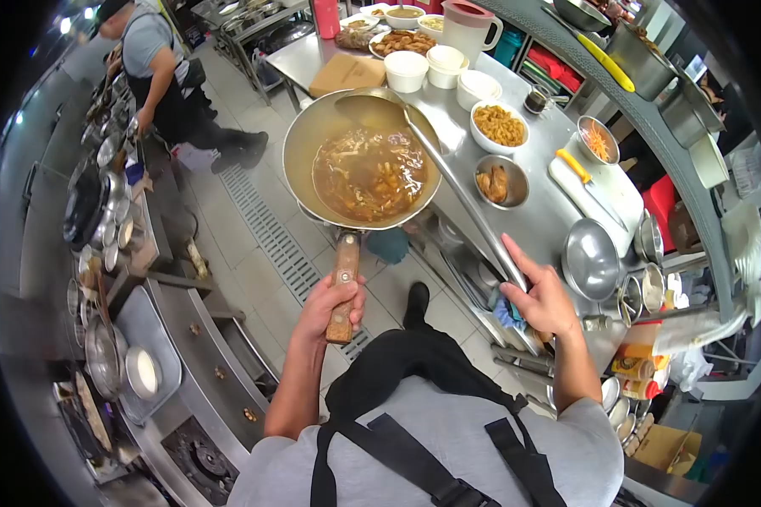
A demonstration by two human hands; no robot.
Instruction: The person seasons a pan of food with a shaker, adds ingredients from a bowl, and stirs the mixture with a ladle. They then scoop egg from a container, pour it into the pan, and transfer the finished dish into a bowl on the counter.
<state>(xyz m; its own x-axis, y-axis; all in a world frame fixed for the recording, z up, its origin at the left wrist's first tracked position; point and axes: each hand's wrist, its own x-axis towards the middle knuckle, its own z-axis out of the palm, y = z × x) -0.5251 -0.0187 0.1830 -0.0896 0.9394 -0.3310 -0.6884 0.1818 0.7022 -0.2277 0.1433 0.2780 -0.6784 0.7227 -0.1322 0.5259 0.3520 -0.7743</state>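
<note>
My left hand (333,304) is wrapped round the wooden handle of a wok (298,160). Brown soup (370,173) with pale strips and bits fills its lower part. In my right hand (541,297) is the long metal handle of a ladle (455,180). The ladle's bowl lies at the wok's far inner side, above the soup. To the right of the wok, on a steel counter (539,232), stand a metal bowl with brown pieces (502,182) and a white bowl of golden-brown food (499,125).
White tubs (406,71), a cardboard box (347,74) and a pitcher (468,27) stand beyond the wok. A yellow-handled knife (590,188) lies on a white board at right. Another person (156,72) works at far left. A floor drain (266,218) runs between the counters.
</note>
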